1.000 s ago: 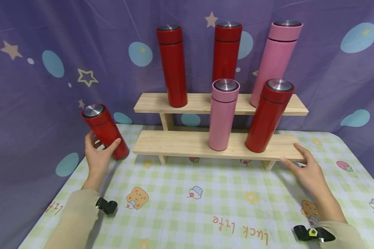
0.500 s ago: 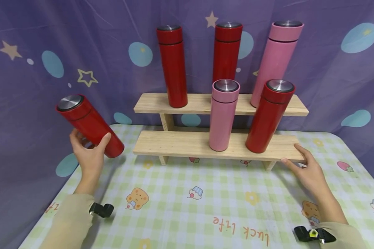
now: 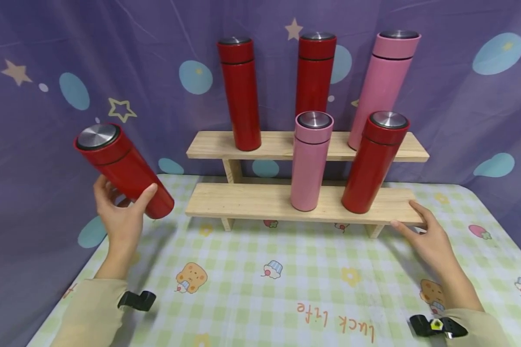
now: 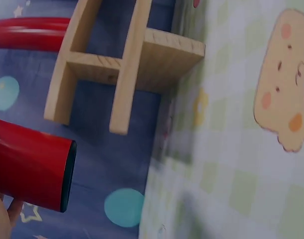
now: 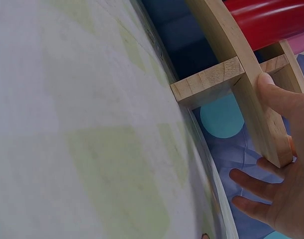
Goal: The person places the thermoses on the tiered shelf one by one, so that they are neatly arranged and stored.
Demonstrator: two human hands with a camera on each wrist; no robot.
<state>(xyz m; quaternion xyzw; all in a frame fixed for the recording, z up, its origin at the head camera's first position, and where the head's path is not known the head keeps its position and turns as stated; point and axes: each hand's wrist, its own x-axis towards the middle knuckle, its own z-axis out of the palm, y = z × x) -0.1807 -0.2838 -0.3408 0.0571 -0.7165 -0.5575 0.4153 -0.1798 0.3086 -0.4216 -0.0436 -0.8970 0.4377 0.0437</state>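
My left hand (image 3: 120, 219) grips a red thermos bottle (image 3: 128, 171) around its lower half, left of the wooden two-tier shelf (image 3: 239, 200). Held above the table, the bottle leans with its steel-topped lid toward the upper left. Its dark-rimmed base (image 4: 68, 177) shows in the left wrist view, apart from the shelf. At the lower tier's right end, my right hand (image 3: 431, 241) pinches the board, thumb (image 5: 271, 89) on the front edge. On that tier stand a pink thermos bottle (image 3: 311, 168) and a red one (image 3: 375, 164).
The upper tier bears two red bottles (image 3: 241, 96) and a pink bottle (image 3: 384, 86); the middle red one is partly hidden by the front pink one. A checked cloth (image 3: 252, 299) covers the table. A purple curtain (image 3: 147, 58) hangs close behind the shelf.
My left hand has lifted the red thermos bottle off the table, moving it left and nearer while tilting it further. My right hand and the shelf have stayed in place.
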